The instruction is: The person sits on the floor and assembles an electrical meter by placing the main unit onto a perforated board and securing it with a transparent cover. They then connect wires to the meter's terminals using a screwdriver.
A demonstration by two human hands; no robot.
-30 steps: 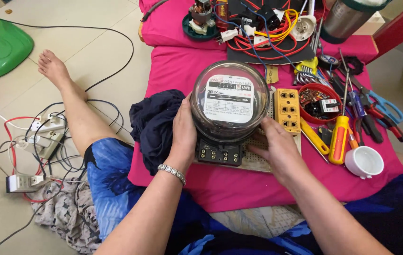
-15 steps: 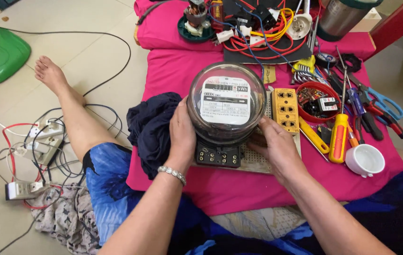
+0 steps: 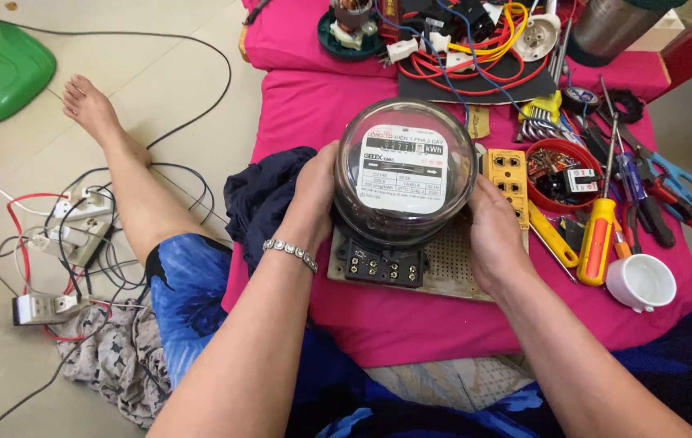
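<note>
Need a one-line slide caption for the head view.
Both hands, left and right, grip a round glass-domed electricity meter over a pink cloth.

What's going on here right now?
A seated person grips a round electricity meter with a clear dome cover, left hand on its left side, right hand on its right. It sits on a perforated board atop a pink cloth. Screwdrivers, a white cup and tangled wires lie around it.
</note>
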